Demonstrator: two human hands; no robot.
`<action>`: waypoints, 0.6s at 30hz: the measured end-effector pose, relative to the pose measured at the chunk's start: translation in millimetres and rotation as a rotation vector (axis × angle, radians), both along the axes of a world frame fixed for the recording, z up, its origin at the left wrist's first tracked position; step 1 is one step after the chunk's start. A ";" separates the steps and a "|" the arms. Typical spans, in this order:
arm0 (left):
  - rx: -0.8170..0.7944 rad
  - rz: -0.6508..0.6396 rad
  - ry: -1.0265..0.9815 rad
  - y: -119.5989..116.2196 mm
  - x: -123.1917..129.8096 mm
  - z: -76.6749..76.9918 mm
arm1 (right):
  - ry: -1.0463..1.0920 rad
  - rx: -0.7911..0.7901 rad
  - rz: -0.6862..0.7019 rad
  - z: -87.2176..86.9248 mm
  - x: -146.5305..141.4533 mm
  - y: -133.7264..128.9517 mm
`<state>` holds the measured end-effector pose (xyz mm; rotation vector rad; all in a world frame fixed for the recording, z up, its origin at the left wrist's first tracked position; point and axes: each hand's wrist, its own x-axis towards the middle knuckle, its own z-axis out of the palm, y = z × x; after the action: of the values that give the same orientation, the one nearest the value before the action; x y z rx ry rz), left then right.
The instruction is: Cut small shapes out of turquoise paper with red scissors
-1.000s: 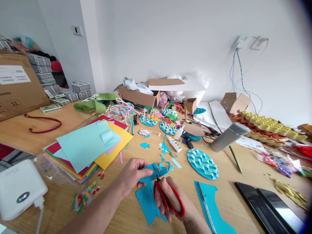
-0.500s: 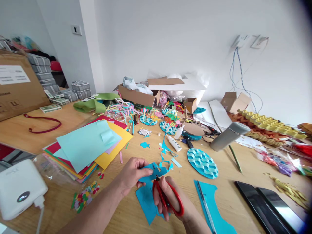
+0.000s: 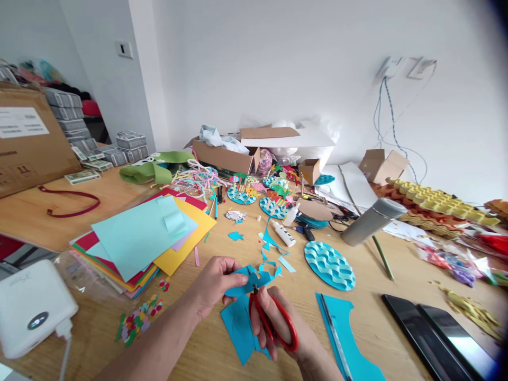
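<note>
My left hand pinches a piece of blue paper between thumb and fingers, above the table. Red-handled scissors sit in my right hand, fingers through the loops, with the blade tips at the paper's lower right edge. A thin curled strip of the blue paper stands out at the right of the cut. Beneath both hands lie more blue paper pieces. Beyond them on the table rests a small blue fish cutout, with a white fish cutout behind it.
A stack of coloured paper lies left, near paper dots and a white power bank. Right are a wavy blue oval, a pen on blue paper, two phones and a grey tumbler. Glue bottles stand ahead.
The scissors' blades have shifted very slightly against the blue paper. Both hands stay in nearly the same place.
</note>
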<state>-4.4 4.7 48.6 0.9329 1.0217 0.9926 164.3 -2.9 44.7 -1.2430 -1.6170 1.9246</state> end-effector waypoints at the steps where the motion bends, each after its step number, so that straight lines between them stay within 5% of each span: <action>1: 0.001 0.000 0.000 0.3 0.1 -0.2 | -0.001 -0.002 0.001 -0.9 0.2 0.1; 18: -0.004 0.032 0.018 0.0 2.7 0.3 | 0.005 0.023 -0.027 -5.0 -0.1 0.4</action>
<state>-1.8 4.7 49.0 0.9259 1.0562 1.0104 164.2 -2.5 39.7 -1.2429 -1.6072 1.8866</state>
